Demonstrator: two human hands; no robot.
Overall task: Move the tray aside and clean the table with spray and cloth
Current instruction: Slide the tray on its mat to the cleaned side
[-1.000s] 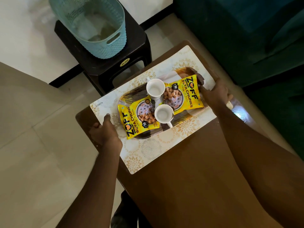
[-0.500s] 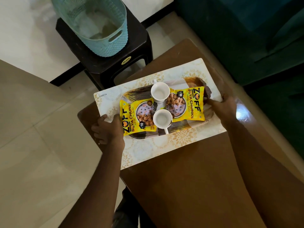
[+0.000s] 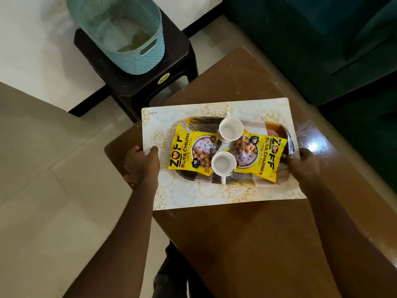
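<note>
A brown oval tray (image 3: 277, 130) rests on a white-and-gold placemat (image 3: 214, 196) on the brown table (image 3: 257, 244). On the tray lie two yellow soya-chunk packets (image 3: 189, 153) (image 3: 264, 160) and two white cups (image 3: 230, 131) (image 3: 222, 166), both upright. My left hand (image 3: 141, 162) grips the mat's left edge, thumb on top. At the mat's right edge my right hand (image 3: 305, 162) holds on, its thumb reaching the tray's end. The mat's left part overhangs the table's corner.
A light blue mesh basket (image 3: 120, 33) stands on a dark plastic stool (image 3: 176, 59) beyond the table's far left corner; its contents are unclear. A dark green sofa (image 3: 322, 39) runs along the table's right side. Pale tiled floor (image 3: 53, 190) lies to the left.
The mat with the tray has slid along the table toward me and turned, with both hands on its ends. The table's far end is now uncovered.
</note>
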